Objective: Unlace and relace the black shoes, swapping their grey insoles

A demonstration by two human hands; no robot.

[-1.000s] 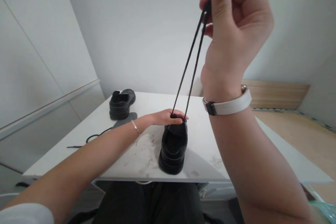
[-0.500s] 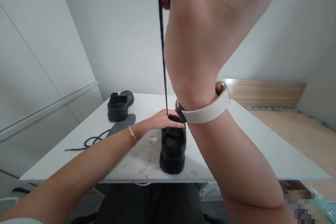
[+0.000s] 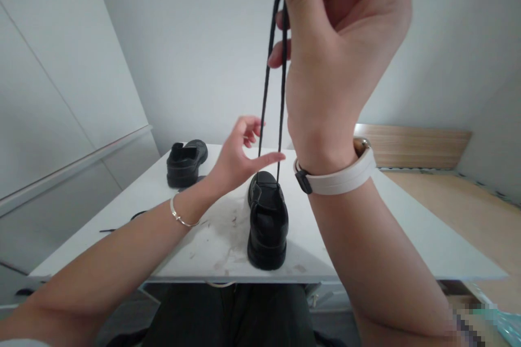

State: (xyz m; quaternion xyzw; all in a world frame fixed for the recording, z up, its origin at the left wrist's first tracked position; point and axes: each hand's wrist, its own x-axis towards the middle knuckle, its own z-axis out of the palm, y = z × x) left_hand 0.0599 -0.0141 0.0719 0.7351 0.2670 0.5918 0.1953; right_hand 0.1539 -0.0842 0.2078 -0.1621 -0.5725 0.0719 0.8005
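A black shoe (image 3: 267, 224) stands on the white table (image 3: 366, 238) with its heel toward me. Two strands of its black lace (image 3: 271, 87) run straight up from the shoe. My right hand (image 3: 337, 49) is raised high near the camera and pinches both strands between thumb and fingers. My left hand (image 3: 236, 157) hovers just above the shoe, fingers loosely spread, thumb reaching toward the strands, and it holds nothing.
A second black shoe (image 3: 185, 162) sits at the table's far left. A loose black lace (image 3: 122, 223) lies on the table left of my left forearm. A white cabinet stands to the left, and wooden flooring (image 3: 468, 211) lies to the right.
My left hand has lifted off the shoe and opened beside the lace strands. My right hand came back into view, still pinching the strands taut.
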